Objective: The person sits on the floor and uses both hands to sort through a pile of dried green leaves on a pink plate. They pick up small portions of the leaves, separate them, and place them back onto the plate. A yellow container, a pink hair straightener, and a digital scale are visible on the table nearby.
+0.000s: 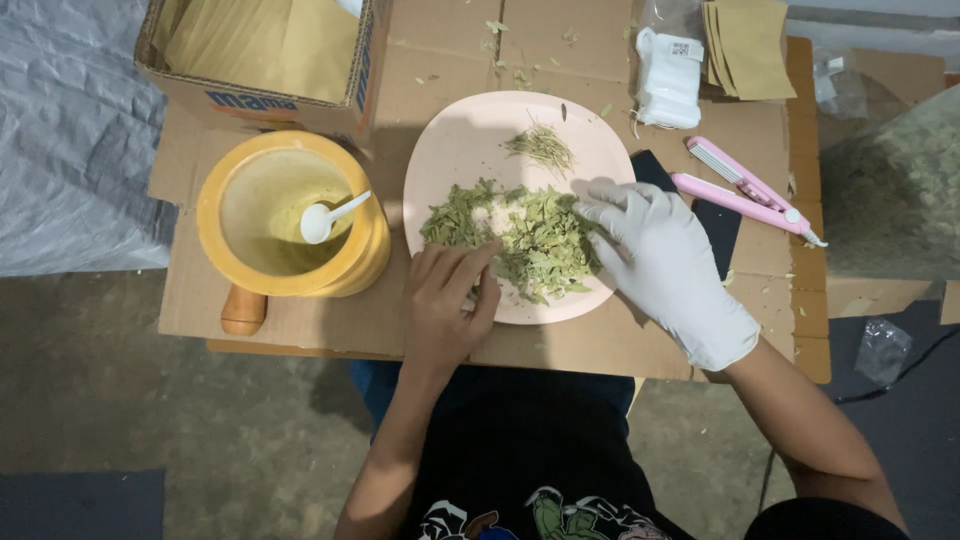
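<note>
Two hands work our pink plate (450, 150), lying at table centre: bare left hand (447, 300) at six o'clock, fingers curled on the dried green leaves (530, 235); gloved right hand (660, 260) at four o'clock, fingers spread on them.

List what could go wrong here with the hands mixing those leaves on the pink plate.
1. The leaf pile reaches the pink plate rim near the left hand; pieces could spill onto the cardboard.
2. The gloved right hand lies close to the pink tool and might knock it.
</note>
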